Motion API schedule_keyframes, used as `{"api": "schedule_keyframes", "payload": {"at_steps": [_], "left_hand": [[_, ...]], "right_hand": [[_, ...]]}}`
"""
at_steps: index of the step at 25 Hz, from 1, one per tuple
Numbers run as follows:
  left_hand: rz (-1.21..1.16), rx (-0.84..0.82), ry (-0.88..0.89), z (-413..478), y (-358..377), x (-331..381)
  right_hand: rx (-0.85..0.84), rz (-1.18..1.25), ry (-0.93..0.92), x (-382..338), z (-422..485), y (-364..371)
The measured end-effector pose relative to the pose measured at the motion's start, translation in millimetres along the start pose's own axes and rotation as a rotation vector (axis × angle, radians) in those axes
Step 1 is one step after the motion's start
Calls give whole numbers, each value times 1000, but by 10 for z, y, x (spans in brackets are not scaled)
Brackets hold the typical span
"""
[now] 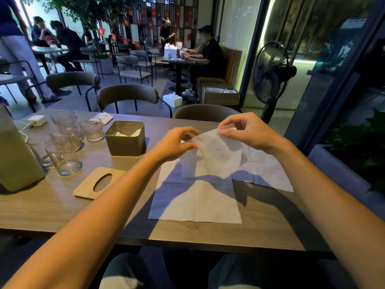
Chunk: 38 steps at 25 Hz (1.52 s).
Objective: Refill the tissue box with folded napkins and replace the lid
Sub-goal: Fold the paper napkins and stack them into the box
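Lid (99, 183): wooden, flat on the table (62, 207); off the box
Tissue box (125, 139): open, napkins inside
Left hand (177, 143): pinches the raised napkin (216, 157)
Right hand (248, 132): pinches its far edge; flat napkins (195, 203) beneath

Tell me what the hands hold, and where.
Both pinch a white napkin by its upper edge: left hand at its left end, right hand at its right.

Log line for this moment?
left hand + right hand: pinching napkin, lifted | tissue box: open, partly filled | lid: off, on table
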<state>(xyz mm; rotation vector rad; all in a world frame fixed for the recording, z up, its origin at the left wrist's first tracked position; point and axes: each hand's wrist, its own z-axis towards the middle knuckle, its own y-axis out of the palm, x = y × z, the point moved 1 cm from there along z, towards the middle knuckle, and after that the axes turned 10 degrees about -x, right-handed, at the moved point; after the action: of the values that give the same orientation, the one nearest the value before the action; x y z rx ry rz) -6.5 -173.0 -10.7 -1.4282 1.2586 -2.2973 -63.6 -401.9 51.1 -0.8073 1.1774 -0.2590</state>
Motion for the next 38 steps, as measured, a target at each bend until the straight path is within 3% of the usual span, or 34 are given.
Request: {"api": "schedule_keyframes", "payload": {"at_steps": [8, 11, 15, 17, 20, 24, 29, 34, 38], "left_hand": [[-181, 32, 92, -269, 219, -265], [-336, 42, 62, -400, 213, -322], [-463, 137, -131, -430, 165, -272], [-694, 141, -197, -419, 198, -231], [-1096, -37, -320, -373, 317, -167], [-1186, -160, -238, -298, 407, -8], [-1450, -100, -197, -238, 445, 81], [-1458, 40, -349, -293, 461, -175], [-1296, 75, -453, -376, 388, -339]], "right_hand": [[-190, 39, 47, 5, -42, 212], [-104, 28, 35, 6, 33, 278], [110, 159, 16, -8, 191, 257], [160, 224, 41, 9, 245, 269], [116, 355, 99, 10, 290, 332], [83, 487, 147, -30, 352, 404], [117, 546, 193, -83, 434, 422], [112, 438, 363, 91, 461, 653], [68, 345, 472, 266, 473, 821]]}}
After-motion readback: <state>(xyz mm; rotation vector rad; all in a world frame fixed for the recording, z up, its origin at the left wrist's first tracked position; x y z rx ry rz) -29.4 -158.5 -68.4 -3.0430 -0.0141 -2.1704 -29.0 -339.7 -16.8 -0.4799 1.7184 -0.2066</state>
